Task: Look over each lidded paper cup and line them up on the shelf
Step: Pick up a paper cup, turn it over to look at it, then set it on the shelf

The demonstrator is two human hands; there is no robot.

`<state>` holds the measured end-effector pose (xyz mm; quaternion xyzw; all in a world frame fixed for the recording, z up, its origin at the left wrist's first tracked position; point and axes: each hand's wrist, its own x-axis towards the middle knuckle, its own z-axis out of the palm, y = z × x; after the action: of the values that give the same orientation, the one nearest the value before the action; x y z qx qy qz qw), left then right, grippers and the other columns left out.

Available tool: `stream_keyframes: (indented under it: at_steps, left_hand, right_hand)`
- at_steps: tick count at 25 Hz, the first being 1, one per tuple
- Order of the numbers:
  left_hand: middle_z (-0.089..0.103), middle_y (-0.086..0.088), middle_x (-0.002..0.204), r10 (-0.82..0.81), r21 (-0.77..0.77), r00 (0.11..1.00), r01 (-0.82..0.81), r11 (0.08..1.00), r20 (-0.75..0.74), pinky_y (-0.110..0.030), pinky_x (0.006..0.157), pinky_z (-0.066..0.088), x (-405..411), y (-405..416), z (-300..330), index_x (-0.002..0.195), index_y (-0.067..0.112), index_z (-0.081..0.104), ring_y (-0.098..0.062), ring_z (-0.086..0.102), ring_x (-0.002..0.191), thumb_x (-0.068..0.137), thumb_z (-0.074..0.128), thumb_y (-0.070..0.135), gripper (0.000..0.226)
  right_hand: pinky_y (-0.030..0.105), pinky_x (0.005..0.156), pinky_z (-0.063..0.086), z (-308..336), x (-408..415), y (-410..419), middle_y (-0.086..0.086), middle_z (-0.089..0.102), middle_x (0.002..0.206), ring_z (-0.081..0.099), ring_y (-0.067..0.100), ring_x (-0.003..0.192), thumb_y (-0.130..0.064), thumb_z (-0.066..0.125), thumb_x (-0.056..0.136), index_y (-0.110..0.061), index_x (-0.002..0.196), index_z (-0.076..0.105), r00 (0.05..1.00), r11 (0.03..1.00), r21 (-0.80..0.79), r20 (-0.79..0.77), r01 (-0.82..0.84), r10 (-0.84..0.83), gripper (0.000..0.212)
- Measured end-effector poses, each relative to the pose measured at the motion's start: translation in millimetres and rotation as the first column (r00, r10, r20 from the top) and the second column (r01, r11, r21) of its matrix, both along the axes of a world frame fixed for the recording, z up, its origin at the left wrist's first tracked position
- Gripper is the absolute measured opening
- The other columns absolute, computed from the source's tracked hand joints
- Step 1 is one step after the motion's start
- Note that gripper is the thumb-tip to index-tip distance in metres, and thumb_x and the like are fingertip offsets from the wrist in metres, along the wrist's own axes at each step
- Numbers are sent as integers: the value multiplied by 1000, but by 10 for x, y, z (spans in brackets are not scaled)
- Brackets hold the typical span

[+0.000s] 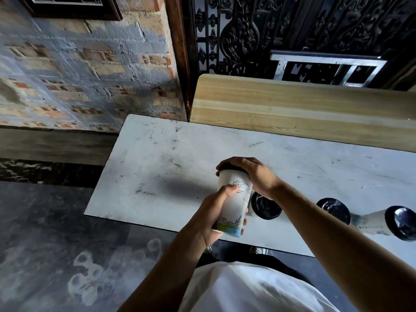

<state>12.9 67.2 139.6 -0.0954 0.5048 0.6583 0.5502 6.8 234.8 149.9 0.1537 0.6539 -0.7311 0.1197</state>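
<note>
I hold a tall white paper cup (234,203) with a line drawing and a black lid, lifted above the white table (157,167). My left hand (216,212) wraps the cup's lower body. My right hand (249,174) covers the lid from above. Three more lidded cups stand on the table near its front edge: one (265,207) right behind the held cup, another (334,210) further right, and a third (396,222) near the right frame edge. The light wooden shelf (292,104) runs along the far side of the table.
A brick wall (78,75) is at the left, with a dark wooden post beside it. A carved black screen (292,30) and a metal frame (326,68) stand behind the shelf. Dark floor lies below the table's left end.
</note>
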Motion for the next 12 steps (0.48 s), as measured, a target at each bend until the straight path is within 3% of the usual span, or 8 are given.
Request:
stream_keyframes:
  at_steps: [3, 5, 7, 9, 12]
  left_hand:
    - [66, -15, 83, -14, -16, 1000, 13, 1000, -17, -33, 57, 53, -30, -5, 10, 114, 8, 67, -29, 63, 62, 82, 65, 53, 55]
    - [67, -16, 83, 9, 1, 1000, -9, 1000, 6, -34, 57, 54, -100, -16, 27, 115, 9, 70, -30, 63, 64, 89, 60, 59, 57]
    - [69, -15, 84, 77, 43, 995, -80, 996, 61, -35, 59, 54, -188, -24, 67, 111, 13, 74, -30, 65, 66, 93, 49, 67, 63]
    - [70, -15, 84, 141, 70, 984, -149, 986, 111, -35, 60, 53, -255, -26, 64, 110, 14, 75, -31, 67, 64, 95, 39, 70, 69]
    - [72, -13, 83, 191, 77, 972, -203, 976, 140, -37, 59, 54, -261, -7, 39, 107, 13, 76, -30, 68, 62, 97, 36, 69, 69]
  right_hand:
    - [48, 96, 52, -8, 4, 4, 24, 73, 120, 68, 39, 106, -31, 47, 97, -4, 116, 74, 997, 995, -85, 63, 56, -50, 43]
    - [48, 96, 50, -60, 5, -38, 25, 70, 124, 66, 38, 106, -39, 45, 100, -4, 125, 69, 982, 955, -239, 112, 176, -153, 50]
    - [43, 81, 55, -127, 41, -102, 22, 68, 119, 67, 32, 96, -47, 44, 100, -6, 131, 63, 951, 879, -367, 166, 306, -261, 54]
    - [31, 55, 44, -130, 130, -171, 12, 58, 95, 58, 24, 69, -49, 41, 101, -10, 121, 61, 934, 840, -415, 215, 351, -284, 48]
    - [29, 50, 35, -117, 288, -231, 9, 49, 78, 43, 23, 55, -40, 38, 96, -18, 103, 59, 938, 837, -433, 244, 334, -248, 32]
